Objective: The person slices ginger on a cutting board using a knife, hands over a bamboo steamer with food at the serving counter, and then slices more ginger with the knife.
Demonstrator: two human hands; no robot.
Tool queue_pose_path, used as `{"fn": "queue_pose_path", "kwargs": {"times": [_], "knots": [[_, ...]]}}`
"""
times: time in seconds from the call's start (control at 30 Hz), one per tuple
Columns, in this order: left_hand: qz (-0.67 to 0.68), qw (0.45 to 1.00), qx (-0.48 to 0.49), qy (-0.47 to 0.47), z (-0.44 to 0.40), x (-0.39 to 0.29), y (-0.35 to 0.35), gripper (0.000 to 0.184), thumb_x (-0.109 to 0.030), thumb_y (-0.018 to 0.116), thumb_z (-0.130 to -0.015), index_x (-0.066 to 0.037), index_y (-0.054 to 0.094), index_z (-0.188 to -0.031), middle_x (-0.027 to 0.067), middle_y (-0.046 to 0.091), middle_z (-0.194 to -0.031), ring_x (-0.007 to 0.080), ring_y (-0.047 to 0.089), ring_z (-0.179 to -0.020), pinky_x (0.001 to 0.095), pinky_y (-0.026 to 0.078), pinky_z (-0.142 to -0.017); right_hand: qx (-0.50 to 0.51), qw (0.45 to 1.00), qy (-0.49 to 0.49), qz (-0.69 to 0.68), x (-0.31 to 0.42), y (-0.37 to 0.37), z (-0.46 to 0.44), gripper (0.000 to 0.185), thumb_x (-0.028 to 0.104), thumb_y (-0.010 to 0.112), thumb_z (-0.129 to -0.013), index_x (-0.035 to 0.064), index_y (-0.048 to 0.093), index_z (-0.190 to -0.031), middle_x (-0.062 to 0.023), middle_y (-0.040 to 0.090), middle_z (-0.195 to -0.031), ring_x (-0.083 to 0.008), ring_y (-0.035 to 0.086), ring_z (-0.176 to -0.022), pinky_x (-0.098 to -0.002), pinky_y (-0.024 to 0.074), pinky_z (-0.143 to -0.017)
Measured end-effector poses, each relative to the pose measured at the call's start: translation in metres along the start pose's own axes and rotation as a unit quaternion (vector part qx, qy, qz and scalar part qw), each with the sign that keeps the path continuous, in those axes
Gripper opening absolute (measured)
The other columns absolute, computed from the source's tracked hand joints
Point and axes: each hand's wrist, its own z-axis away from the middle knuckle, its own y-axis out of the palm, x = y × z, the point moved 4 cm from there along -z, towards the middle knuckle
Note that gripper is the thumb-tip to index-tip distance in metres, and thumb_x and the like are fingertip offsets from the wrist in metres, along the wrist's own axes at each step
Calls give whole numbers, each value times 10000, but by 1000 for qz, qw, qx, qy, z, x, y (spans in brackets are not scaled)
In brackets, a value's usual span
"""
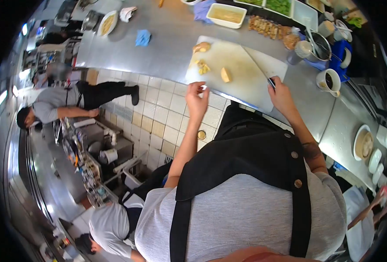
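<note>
A white cutting board (241,61) lies at the front edge of the steel counter. My right hand (282,97) grips the black handle of a kitchen knife (254,62), its long blade lying across the board toward the far side. My left hand (196,99) is over the board's front left edge, fingers curled toward the thumb; what they hold, if anything, I cannot make out. On the board are a pale cut piece that looks like peeled ginger (226,74), a small heap of yellowish bits (202,67), and a brown-skinned piece (202,47) near the far left corner.
Behind the board stand a white tub of pale food (226,15) and a row of skewered-looking pieces (265,29). A dark pot (319,46) and a mug of dark liquid (328,82) are at right. A blue cloth (143,38) lies left. Co-workers (58,102) are nearby.
</note>
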Motion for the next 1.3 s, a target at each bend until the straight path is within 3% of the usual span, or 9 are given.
{"fn": "queue_pose_path", "kwargs": {"times": [0.07,0.27,0.33,0.4,0.67,0.8,0.93,1.03,1.3], "knots": [[17,998,14,-64,15,5,17,268,15,699,-822,-3,643,-1083,113,651,-1010,163,661,-795,294,555,-695,14,999,-26,-40,6,1,1,331,193,585,-923,5,504,-1183,-279,658,-935,-460,638,-879,-508,501,-757],[88,984,35,-153,5,15,75,463,-64,707,-812,-63,562,-1252,115,635,-1014,169,651,-777,292,539,-659,66,993,-84,-40,18,12,9,289,175,605,-923,29,545,-1165,-268,665,-919,-449,640,-878,-502,497,-750],[130,983,16,-125,1,43,104,438,-71,727,-773,-36,578,-1183,93,635,-884,158,633,-706,298,534,-623,78,990,-109,-44,20,16,9,278,158,612,-913,34,553,-1155,-265,667,-929,-449,640,-879,-502,497,-749],[81,984,-28,-154,-1,16,104,409,-76,754,-754,-13,548,-1102,87,623,-812,166,631,-688,308,536,-626,97,987,-125,-22,28,16,10,281,137,619,-901,41,550,-1156,-264,666,-923,-451,639,-877,-505,497,-747],[111,983,-50,-141,-7,2,134,388,-70,776,-750,-10,509,-1024,90,612,-751,194,624,-663,332,529,-630,106,983,-142,42,28,-14,-2,284,86,620,-885,47,537,-1153,-258,654,-888,-456,634,-851,-517,491,-730],[64,985,-46,-156,-10,-20,126,337,-63,768,-755,-3,528,-983,138,625,-874,208,640,-705,332,529,-651,109,981,-147,60,10,-13,-9,295,93,620,-889,55,533,-1169,-256,653,-857,-457,633,-826,-516,489,-716],[-51,987,-98,112,-10,-54,105,185,8,685,-785,25,610,-954,186,622,-953,342,639,-855,389,529,-764,134,980,-115,91,5,-9,-10,305,124,609,-902,83,513,-1188,-253,649,-815,-467,632,-799,-540,488,-696],[-75,986,-67,133,-16,-43,112,37,16,653,-796,23,656,-833,190,645,-937,370,640,-830,418,531,-751,141,980,-101,94,-2,-4,-9,293,136,594,-912,95,502,-1187,-250,646,-779,-476,628,-767,-562,485,-672],[-126,975,-24,184,-24,-53,109,62,48,676,-754,2,655,-791,138,646,-837,317,638,-795,383,519,-713,185,978,-49,86,9,-23,5,254,188,553,-940,56,489,-1147,-249,658,-827,-459,642,-826,-545,497,-731]]}}
